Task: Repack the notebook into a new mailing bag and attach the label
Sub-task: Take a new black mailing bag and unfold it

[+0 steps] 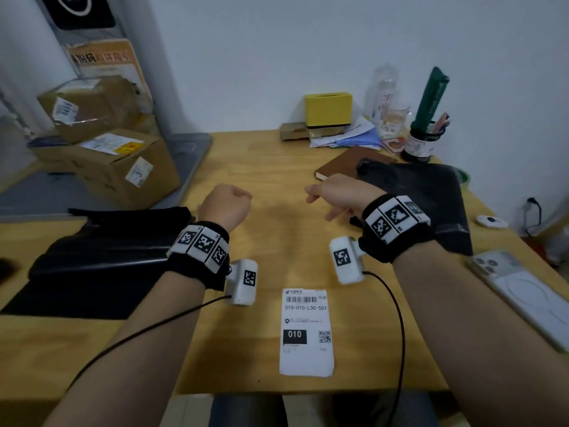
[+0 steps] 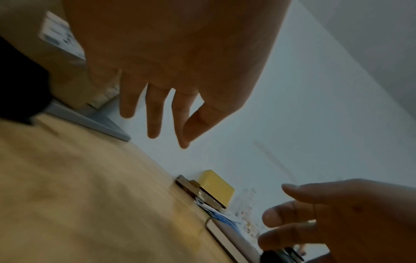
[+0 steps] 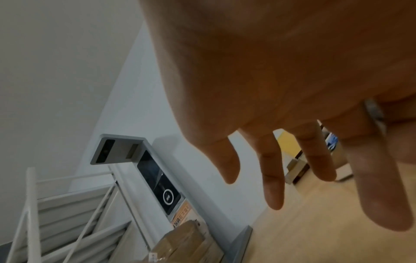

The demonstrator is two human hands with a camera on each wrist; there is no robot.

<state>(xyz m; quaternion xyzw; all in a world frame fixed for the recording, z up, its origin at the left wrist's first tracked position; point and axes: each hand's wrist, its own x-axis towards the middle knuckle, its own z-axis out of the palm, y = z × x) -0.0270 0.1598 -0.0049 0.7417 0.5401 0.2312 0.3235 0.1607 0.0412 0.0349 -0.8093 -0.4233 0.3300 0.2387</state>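
Observation:
A brown notebook (image 1: 345, 163) lies at the back right of the wooden table (image 1: 268, 167), its near corner under a crumpled black mailing bag (image 1: 428, 204). More flat black mailing bags (image 1: 98, 260) lie at the left. A white shipping label (image 1: 306, 332) with a barcode lies near the front edge, between my forearms. My left hand (image 1: 228, 203) and right hand (image 1: 328, 195) hover over the table's middle, holding nothing. In the left wrist view the left fingers (image 2: 155, 115) hang relaxed, and the notebook's edge (image 2: 225, 238) shows low down. In the right wrist view the right fingers (image 3: 272, 170) are spread loosely.
Stacked cardboard boxes (image 1: 114, 161) stand on a grey platform left of the table. At the back are a yellow box (image 1: 328, 110), papers, a clear bottle (image 1: 383, 94) and a pen holder (image 1: 420, 143). A phone (image 1: 523, 294) lies at the right edge.

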